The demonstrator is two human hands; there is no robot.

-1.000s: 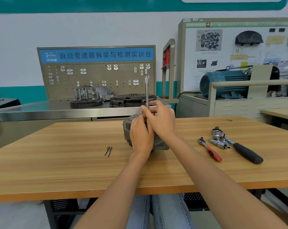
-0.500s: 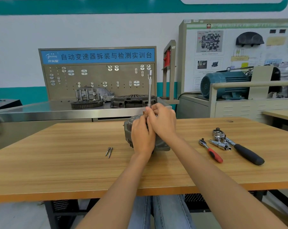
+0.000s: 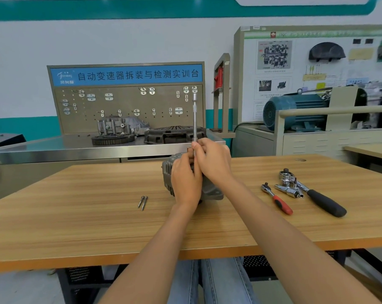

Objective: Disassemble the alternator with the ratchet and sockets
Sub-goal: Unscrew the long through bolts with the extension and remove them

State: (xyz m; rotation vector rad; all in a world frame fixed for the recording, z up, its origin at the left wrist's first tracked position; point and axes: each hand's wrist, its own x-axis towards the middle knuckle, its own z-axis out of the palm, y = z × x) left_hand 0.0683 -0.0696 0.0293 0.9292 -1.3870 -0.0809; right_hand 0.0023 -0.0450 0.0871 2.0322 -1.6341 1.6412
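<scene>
both hands gripping upright extension bar atop alternator

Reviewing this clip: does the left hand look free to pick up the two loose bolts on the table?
Probably not right now: the left hand is holding the alternator. The two bolts lie uncovered on the wooden table to its left, so nothing blocks them.

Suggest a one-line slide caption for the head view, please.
Both hands, left hand and right hand, steady an upright extension bar on the alternator.
</scene>
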